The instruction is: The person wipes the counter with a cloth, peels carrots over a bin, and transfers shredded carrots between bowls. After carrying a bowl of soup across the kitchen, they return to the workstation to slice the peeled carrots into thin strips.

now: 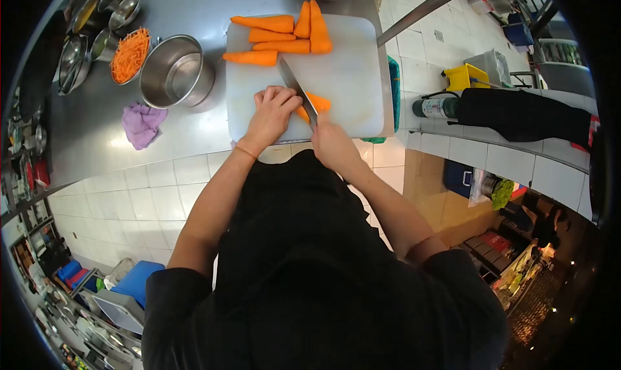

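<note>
My right hand point(334, 143) is wrapped round the handle of a kitchen knife point(297, 87), its blade pointing up and to the left over the white cutting board point(359, 72). The blade stands against a carrot, with a cut orange carrot piece point(319, 102) lying just right of it. On the blade's other side, my left hand point(275, 108) has its fingers curled on the carrot, which is mostly hidden under them. Several peeled carrots point(281, 46) lie at the top of the board, beyond the knife tip.
Left of the board stands a deep steel pot point(149, 79), with a bowl of shredded carrot point(130, 56) beside it. A purple cloth point(143, 124) lies near the front edge of the steel counter point(84, 134). Several metal bowls point(125, 11) stand at the back left.
</note>
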